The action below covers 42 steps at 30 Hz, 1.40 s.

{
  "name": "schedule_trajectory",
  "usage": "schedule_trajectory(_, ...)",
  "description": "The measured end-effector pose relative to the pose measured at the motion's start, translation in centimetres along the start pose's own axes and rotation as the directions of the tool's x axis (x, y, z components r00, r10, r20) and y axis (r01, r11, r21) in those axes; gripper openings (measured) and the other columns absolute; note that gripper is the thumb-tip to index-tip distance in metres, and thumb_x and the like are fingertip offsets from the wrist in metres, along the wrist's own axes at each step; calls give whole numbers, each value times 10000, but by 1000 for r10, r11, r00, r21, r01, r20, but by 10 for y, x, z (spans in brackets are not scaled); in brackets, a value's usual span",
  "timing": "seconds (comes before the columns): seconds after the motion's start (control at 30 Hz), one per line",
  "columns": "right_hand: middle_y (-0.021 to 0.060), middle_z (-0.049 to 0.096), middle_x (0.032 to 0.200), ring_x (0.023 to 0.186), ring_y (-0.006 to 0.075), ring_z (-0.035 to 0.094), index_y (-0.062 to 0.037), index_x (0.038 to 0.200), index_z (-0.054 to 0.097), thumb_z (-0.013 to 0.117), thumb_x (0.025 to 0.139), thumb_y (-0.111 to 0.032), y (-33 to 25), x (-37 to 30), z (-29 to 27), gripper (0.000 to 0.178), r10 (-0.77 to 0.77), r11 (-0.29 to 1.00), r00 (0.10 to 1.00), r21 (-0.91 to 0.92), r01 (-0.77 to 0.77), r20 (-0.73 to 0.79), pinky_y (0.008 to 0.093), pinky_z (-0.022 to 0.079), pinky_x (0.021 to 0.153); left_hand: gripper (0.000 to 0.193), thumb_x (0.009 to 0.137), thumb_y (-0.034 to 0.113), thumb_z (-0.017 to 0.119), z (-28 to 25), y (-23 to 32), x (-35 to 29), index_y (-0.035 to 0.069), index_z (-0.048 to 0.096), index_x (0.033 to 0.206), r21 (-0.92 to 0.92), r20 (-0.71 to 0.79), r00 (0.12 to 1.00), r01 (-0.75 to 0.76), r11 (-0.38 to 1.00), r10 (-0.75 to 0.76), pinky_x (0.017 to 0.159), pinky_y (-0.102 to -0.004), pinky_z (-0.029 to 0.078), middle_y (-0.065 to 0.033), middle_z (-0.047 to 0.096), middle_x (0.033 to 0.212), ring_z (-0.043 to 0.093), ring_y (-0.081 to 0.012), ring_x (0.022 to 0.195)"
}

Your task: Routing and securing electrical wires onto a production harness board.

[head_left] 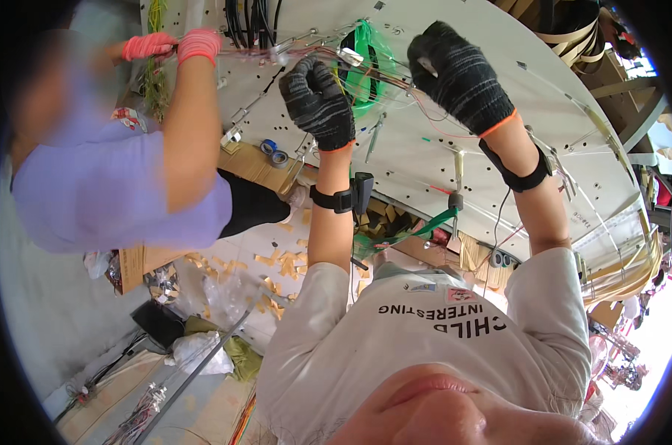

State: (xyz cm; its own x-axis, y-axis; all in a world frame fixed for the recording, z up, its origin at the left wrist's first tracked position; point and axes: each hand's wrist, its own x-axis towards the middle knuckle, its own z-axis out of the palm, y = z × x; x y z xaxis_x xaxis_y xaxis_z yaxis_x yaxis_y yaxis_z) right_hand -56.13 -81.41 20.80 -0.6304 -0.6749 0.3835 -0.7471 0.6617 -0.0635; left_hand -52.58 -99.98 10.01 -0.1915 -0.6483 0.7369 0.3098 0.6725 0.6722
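My left hand [317, 102], in a black-and-grey striped knit glove, is closed at a thin wire bundle [384, 76] stretched across a pale board. My right hand [460, 80], gloved alike, is closed at the bundle's right part; its curled fingers hide the grip. Thin loose wires [455, 132] hang below it. A white connector-like piece [350, 57] sits on the bundle between my hands. Behind it is a green plastic bag [367, 93] with dark contents. At the left, a co-worker's pink-gloved hands [199, 46] are at the same run of wires.
The large pale board [417, 174] carries small holes, metal hooks and spring-like pieces. Black cables [251, 22] hang at its top. Blue and grey tape rolls [278, 158] lie near its edge. Brown scraps [284, 263] litter the floor. The co-worker in purple [128, 193] stands close at left.
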Motion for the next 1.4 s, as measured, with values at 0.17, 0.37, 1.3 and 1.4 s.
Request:
schedule_trajectory(0.17,173,632,942,861,370,627,-55,1004,628,650,826,-90,-6,-19,8,182,-1,996,994,91,11,-112,433,520,743,282,783,253,776,-7,5,4,32,687,933,102,366,919,119,988,-149,690,-352,519,-93,648,810,634,-227,741)
schedule_trajectory(0.37,149,665,902,798,346,650,-107,1056,637,610,887,-208,-2,-22,15,198,104,979,986,-161,-124,-129,432,526,704,290,788,288,768,-10,0,-7,39,681,909,250,615,738,155,956,-280,722,-408,522,-126,680,862,654,-301,773)
schedule_trajectory(1.3,84,714,1018,884,172,656,-90,1170,675,710,863,-162,22,56,75,317,-256,709,940,704,24,226,328,526,838,288,844,241,743,-22,18,-14,26,700,1030,86,200,961,178,980,-192,774,-309,506,-66,699,910,647,-172,816)
schedule_trajectory(1.4,123,692,993,885,268,664,-66,1084,671,676,852,-162,46,53,61,251,-316,946,939,118,301,139,360,536,789,277,883,210,687,-49,36,-8,20,670,1084,-133,-61,964,251,959,-261,811,-322,503,-96,671,953,624,-203,872)
